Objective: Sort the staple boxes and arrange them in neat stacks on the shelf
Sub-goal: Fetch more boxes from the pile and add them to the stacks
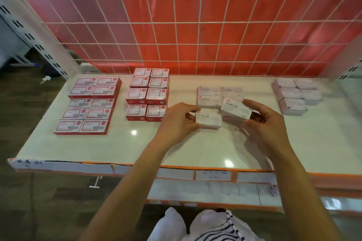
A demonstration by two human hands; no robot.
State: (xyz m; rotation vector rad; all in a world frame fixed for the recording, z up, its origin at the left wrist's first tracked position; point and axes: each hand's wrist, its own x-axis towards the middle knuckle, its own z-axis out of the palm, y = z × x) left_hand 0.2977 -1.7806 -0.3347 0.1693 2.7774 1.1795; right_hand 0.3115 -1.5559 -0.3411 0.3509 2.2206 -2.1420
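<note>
Right hand [262,121] pinches tilted white cardboard staple box [236,109], long axis crosswise, just right of matching flat box [208,121] the left hand [179,120] grips on glossy white shelf [137,148].

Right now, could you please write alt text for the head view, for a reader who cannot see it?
A person's left hand grips a flat white staples box on a white shelf while the right hand holds a tilted white staples box beside it. Red-edged boxes sit stacked at left, pale boxes at right, before a red wire-grid panel.
</note>
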